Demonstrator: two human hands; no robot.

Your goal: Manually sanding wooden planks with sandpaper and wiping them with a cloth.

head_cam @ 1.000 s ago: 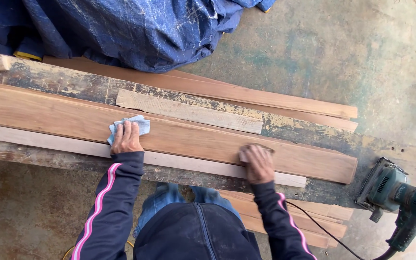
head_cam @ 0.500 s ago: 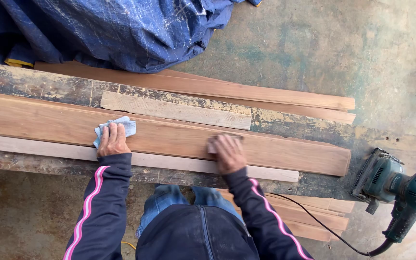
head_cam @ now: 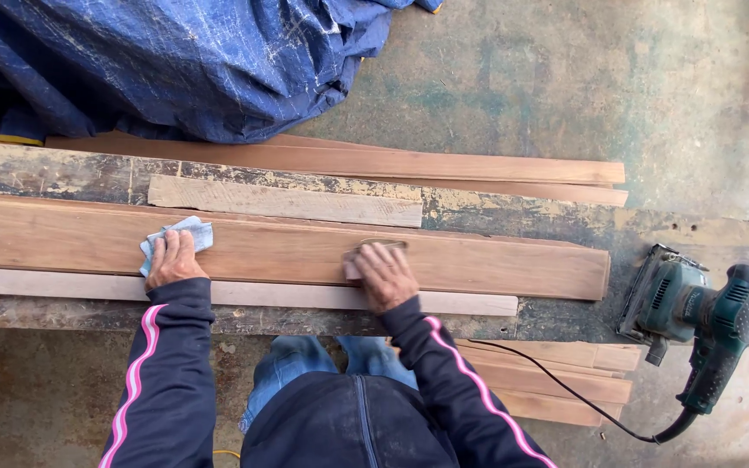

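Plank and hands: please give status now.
Left hand presses blue cloth on plank. Right hand flat on sandpaper. Sander idle at right, nothing in the way.

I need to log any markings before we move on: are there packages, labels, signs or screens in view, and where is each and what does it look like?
No packages, signs or screens are in view.
Power sander: on the worn bench at the right, dark green and black body with a black cord; any label on it is too small to tell.
Blue tarp: top left, crumpled, no label visible.

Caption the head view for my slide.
Right hand presses sandpaper on a plank; left hand holds a cloth.
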